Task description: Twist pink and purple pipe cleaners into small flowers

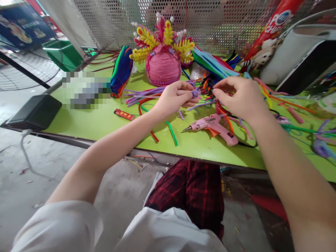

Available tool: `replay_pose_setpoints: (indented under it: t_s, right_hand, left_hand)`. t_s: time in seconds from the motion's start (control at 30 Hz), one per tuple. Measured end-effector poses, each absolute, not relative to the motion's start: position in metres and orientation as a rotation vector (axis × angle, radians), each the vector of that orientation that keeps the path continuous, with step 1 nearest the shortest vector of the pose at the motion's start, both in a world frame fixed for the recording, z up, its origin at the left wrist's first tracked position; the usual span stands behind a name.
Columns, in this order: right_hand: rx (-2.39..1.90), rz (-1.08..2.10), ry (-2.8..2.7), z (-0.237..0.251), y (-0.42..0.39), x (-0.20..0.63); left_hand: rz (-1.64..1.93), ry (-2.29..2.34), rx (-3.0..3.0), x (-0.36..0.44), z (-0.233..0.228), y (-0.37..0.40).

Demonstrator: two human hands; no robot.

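My left hand (pixel 180 95) pinches a small purple pipe-cleaner piece (pixel 195 93), twisted into a little shape, above the green table. Just right of it, my right hand (pixel 237 94) has thumb and forefinger drawn close together over a heap of short coloured pipe-cleaner scraps (pixel 207 85). What sits between those fingertips is too small to tell. Long purple pipe cleaners (pixel 143 93) lie left of my left hand. Below the hands rests a pink hot glue gun (pixel 212 125), its nozzle pointing left.
Behind my hands stands a pink headpiece (pixel 163 66) with yellow fronds. Pipe-cleaner bundles (pixel 122 70) flank it. A red lighter (pixel 124 114) and a green piece (pixel 172 133) lie in front. At right lean a phone (pixel 306 68) and a red chips tube (pixel 273 29); a black box (pixel 35 111) sits left.
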State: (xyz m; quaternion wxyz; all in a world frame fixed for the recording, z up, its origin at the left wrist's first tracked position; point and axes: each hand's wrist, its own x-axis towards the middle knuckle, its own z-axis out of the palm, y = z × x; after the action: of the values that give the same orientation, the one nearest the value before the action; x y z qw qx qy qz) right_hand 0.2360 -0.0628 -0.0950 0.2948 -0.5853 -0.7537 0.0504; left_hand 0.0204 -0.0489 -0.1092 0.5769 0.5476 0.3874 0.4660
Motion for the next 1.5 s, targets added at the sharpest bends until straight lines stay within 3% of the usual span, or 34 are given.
replay_pose_setpoints:
  t_s: [0.07, 0.53, 0.8, 1.03, 1.27, 1.37, 1.5]
  right_hand:
    - [-1.335, 0.354, -2.016, -0.092, -0.067, 0.221]
    - [-1.224, 0.537, -1.923, -0.103, -0.069, 0.204]
    - [-1.110, 0.269, -2.068, -0.104, -0.066, 0.218]
    - [-0.707, -0.179, -2.152, -0.108, -0.061, 0.227]
    - [-0.503, -0.489, -2.206, -0.106, -0.073, 0.230]
    - [-0.613, -0.315, -2.107, -0.107, -0.073, 0.226]
    - [-0.896, 0.211, -1.781, -0.112, -0.072, 0.218]
  left_hand:
    - [1.091, 0.884, 1.289, 0.020, -0.109, -0.050]
    - [1.132, 0.757, 1.757, 0.009, -0.118, -0.041]
    - [1.157, 0.651, 1.946, 0.007, -0.130, -0.035]
    - [1.250, 0.575, 2.037, 0.003, -0.123, -0.037]
    - [0.829, 0.516, 1.447, 0.001, -0.109, -0.045]
    - [0.926, 0.534, 1.443, 0.004, -0.109, -0.046]
    - [1.058, 0.668, 1.452, 0.005, -0.110, -0.046]
